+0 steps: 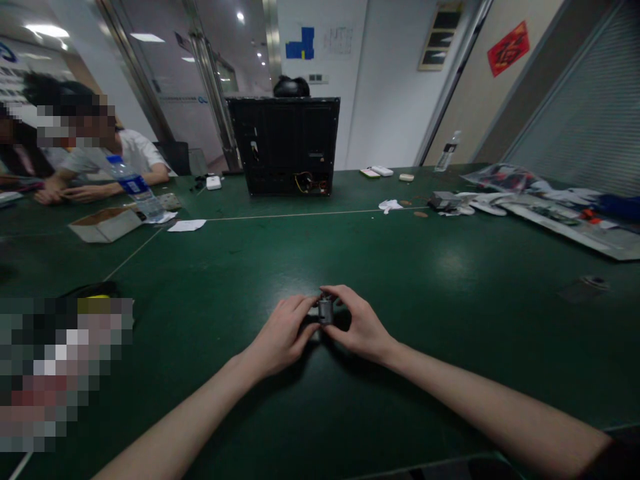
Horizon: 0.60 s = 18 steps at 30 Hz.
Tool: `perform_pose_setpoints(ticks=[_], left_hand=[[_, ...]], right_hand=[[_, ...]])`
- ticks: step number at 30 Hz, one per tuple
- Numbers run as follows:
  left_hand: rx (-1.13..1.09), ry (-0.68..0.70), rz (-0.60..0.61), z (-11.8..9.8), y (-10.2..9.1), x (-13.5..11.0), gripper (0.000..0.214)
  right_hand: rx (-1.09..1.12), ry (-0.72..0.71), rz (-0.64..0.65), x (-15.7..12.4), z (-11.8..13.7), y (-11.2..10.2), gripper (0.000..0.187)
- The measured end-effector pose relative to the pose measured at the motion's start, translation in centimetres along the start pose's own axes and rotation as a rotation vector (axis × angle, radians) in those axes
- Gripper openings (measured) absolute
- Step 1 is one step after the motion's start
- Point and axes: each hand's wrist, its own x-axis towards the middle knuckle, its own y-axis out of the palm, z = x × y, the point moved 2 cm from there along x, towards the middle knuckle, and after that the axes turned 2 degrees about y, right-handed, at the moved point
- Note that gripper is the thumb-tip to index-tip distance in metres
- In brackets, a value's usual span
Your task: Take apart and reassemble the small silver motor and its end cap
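Worktop (225, 273), broad and dark green, is lying beneath both hands. The bare left hand (285, 333) is pinching one side of a small grey metal cylinder (325, 311) with thumb and fingers, while the bare right hand (367, 328) is gripping it from the other side, its index finger curving over the top. The cylinder is standing roughly upright between them; whether its base is touching the worktop cannot be told. Well beyond the hands, a large black box-shaped housing (287, 143) is showing coloured wires near its lower edge. Farther out past the left hand, a clear plastic bottle with a blue cap (134, 187) is standing beside an open pale cardboard box (107, 228).
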Motion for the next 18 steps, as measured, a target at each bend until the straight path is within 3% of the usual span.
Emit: perform_pose_setpoints(ticks=[18], left_hand=[[-0.082,-0.016,-0.024,-0.8,-1.2,-0.2,0.035]], right_hand=[[0.024,0.081,0.067,0.1,-0.4,-0.1,0.054]])
